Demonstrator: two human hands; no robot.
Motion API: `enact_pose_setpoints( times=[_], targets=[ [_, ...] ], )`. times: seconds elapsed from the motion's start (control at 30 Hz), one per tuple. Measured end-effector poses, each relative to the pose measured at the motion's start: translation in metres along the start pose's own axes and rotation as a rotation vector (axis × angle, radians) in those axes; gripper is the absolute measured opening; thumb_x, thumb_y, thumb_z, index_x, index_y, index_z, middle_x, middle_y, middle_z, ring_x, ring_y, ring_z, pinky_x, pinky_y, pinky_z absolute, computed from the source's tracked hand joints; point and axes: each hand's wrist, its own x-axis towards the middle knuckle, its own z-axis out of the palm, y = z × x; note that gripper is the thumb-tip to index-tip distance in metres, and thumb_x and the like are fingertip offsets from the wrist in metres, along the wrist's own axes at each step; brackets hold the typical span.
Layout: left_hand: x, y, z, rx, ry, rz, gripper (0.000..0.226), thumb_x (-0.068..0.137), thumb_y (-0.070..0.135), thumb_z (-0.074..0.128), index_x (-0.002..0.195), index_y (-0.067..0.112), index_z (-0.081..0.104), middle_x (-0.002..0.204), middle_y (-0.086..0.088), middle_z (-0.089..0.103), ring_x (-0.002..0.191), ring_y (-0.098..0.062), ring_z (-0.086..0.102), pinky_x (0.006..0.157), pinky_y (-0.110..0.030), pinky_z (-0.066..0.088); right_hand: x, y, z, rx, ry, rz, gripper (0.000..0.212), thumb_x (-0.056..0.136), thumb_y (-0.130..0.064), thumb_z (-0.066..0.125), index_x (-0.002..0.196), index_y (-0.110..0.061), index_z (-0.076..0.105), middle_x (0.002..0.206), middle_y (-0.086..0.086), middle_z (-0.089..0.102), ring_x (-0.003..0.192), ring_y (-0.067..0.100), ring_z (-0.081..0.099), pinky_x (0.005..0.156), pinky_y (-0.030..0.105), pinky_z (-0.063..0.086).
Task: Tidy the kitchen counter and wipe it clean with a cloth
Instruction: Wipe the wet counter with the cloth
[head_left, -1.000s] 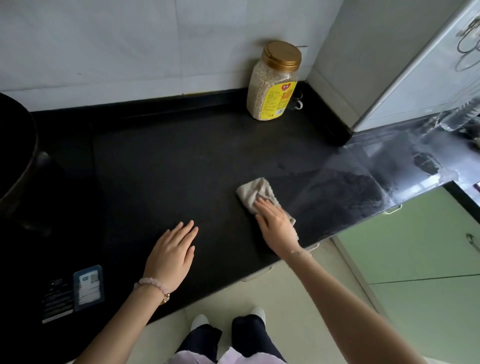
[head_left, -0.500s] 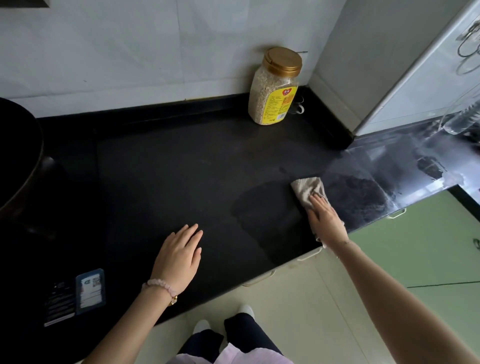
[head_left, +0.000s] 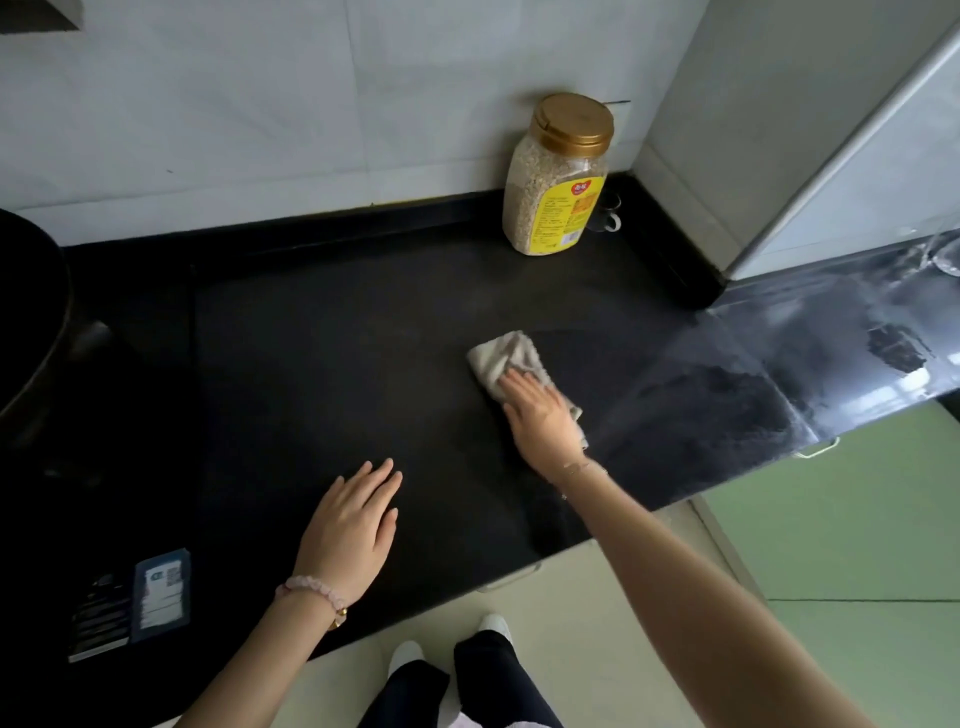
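A crumpled grey cloth (head_left: 506, 356) lies on the black counter (head_left: 337, 364), right of its middle. My right hand (head_left: 540, 421) presses flat on the cloth's near part, fingers pointing away from me. My left hand (head_left: 350, 530) rests palm down on the counter near the front edge, fingers spread, holding nothing. It wears a pink bead bracelet at the wrist.
A clear jar of grain (head_left: 558, 176) with a gold lid and yellow label stands at the back by the wall, a glass mug (head_left: 605, 215) behind it. A dark wok (head_left: 26, 322) sits at the left. A label sticker (head_left: 158, 592) is at the front left. Green cabinet fronts (head_left: 831, 519) stand on the right.
My right hand swept the cloth right half a second ago and has now pulled it back left toward the counter's middle. My left hand stayed in place.
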Motion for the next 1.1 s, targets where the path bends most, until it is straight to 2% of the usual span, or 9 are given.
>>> enact_pose_setpoints(
  times=[0.13,0.27,0.4,0.5,0.63,0.77,0.93,1.03,1.1],
  targets=[
    [0.000,-0.002,0.001,-0.017,0.018,0.005,0.037,0.088,0.024,0.046,0.122,0.015,0.058,0.132,-0.001,0.056,0.124,-0.023,0.051,0.101,-0.041,0.040,-0.063,-0.004,0.003,-0.018,-0.054,-0.157,0.046,0.095,-0.033,0.034,0.137,-0.020,0.046,0.145,-0.004,0.044,0.138,0.016,0.034,0.116,0.033,0.023],
    [-0.001,-0.002,0.002,-0.016,0.006,0.013,0.050,0.086,0.033,0.026,0.123,0.016,0.057,0.133,0.000,0.056,0.124,-0.022,0.050,0.102,-0.041,0.040,-0.099,0.044,-0.017,-0.052,-0.018,-0.163,0.040,0.093,-0.030,0.045,0.133,-0.022,0.051,0.140,-0.007,0.050,0.134,0.011,0.040,0.112,0.033,0.032],
    [0.000,-0.003,0.003,-0.023,0.003,0.017,0.048,0.087,0.031,0.030,0.124,0.016,0.056,0.134,-0.001,0.055,0.125,-0.023,0.050,0.103,-0.042,0.039,-0.101,0.101,-0.038,-0.089,0.144,0.043,0.034,0.087,-0.016,0.058,0.121,-0.011,0.062,0.131,0.005,0.060,0.128,0.018,0.049,0.108,0.037,0.039],
    [0.000,-0.004,0.005,-0.022,-0.005,0.016,0.038,0.088,0.022,0.047,0.125,0.015,0.055,0.135,-0.002,0.053,0.127,-0.024,0.048,0.104,-0.042,0.037,-0.086,0.122,-0.053,-0.070,0.153,0.272,0.037,0.092,-0.021,0.051,0.127,-0.010,0.057,0.140,0.008,0.051,0.135,0.022,0.041,0.114,0.035,0.029],
    [0.000,-0.004,0.003,-0.036,-0.014,0.014,0.040,0.087,0.023,0.045,0.125,0.015,0.055,0.136,-0.002,0.053,0.127,-0.025,0.047,0.104,-0.042,0.036,-0.072,0.109,-0.051,-0.056,0.157,0.412,0.046,0.088,-0.025,0.059,0.131,-0.008,0.052,0.143,0.009,0.047,0.138,0.023,0.035,0.115,0.034,0.024],
    [0.000,-0.003,0.003,-0.060,-0.031,0.011,0.040,0.088,0.017,0.055,0.128,0.015,0.052,0.138,-0.002,0.050,0.130,-0.025,0.044,0.107,-0.043,0.033,-0.075,0.087,-0.045,-0.004,0.178,0.398,0.043,0.087,-0.018,0.062,0.128,-0.011,0.056,0.141,0.008,0.050,0.136,0.023,0.038,0.115,0.032,0.025],
    [-0.001,-0.006,0.005,-0.061,-0.019,0.023,0.040,0.087,0.016,0.056,0.127,0.014,0.053,0.138,-0.004,0.051,0.129,-0.026,0.045,0.106,-0.045,0.035,-0.097,0.046,-0.019,0.030,0.149,0.217,0.038,0.085,-0.018,0.062,0.124,-0.017,0.061,0.134,0.000,0.057,0.133,0.016,0.043,0.115,0.032,0.029],
    [-0.001,-0.008,0.006,-0.029,0.010,0.045,0.040,0.089,0.023,0.041,0.126,0.014,0.054,0.135,-0.004,0.053,0.126,-0.026,0.048,0.103,-0.044,0.039,-0.115,0.031,-0.010,0.024,0.174,0.141,0.039,0.084,-0.019,0.065,0.123,-0.016,0.062,0.131,-0.001,0.060,0.130,0.015,0.046,0.113,0.032,0.033],
    [-0.002,-0.008,0.004,0.002,0.008,0.064,0.049,0.086,0.029,0.029,0.125,0.014,0.055,0.133,-0.004,0.055,0.124,-0.026,0.051,0.100,-0.044,0.042,-0.121,0.032,-0.014,0.020,0.203,0.139,0.034,0.086,-0.019,0.063,0.120,-0.017,0.064,0.128,-0.003,0.062,0.128,0.012,0.048,0.112,0.023,0.029]
  ],
)
